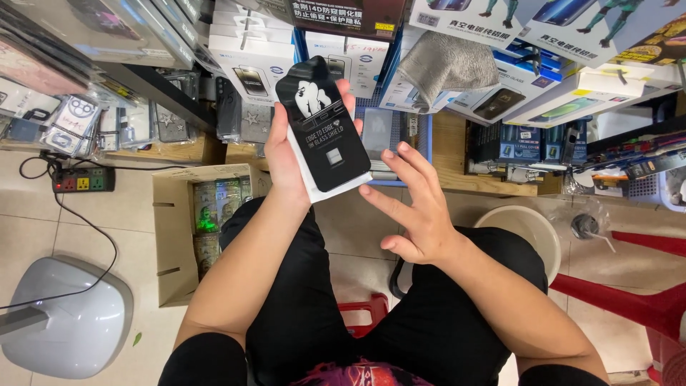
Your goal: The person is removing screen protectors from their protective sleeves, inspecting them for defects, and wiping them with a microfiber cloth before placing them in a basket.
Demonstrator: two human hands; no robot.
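The left hand (289, 154) grips a flat black packet (325, 129) by its left edge, held above the lap; the right hand (414, 207) hovers beside it, fingers spread. The packet looks light, stiff, slick, likely fragile: best held by its edges.

The scene is seen through a single camera, worn on the person's head and aimed steeply downward and slightly forward. The person's own lap and forearms are taken in from close above, so that the left hand (286, 154) and the right hand (414, 207) are found near the middle of the frame, close to the lens. The tiled floor (43, 229) is viewed almost from straight overhead at the lower edge, while the stacked boxes (543, 28) on the shelves ahead are met at a shallower angle along the top edge. No second view is supplied, so no part of the scene is shared between views.
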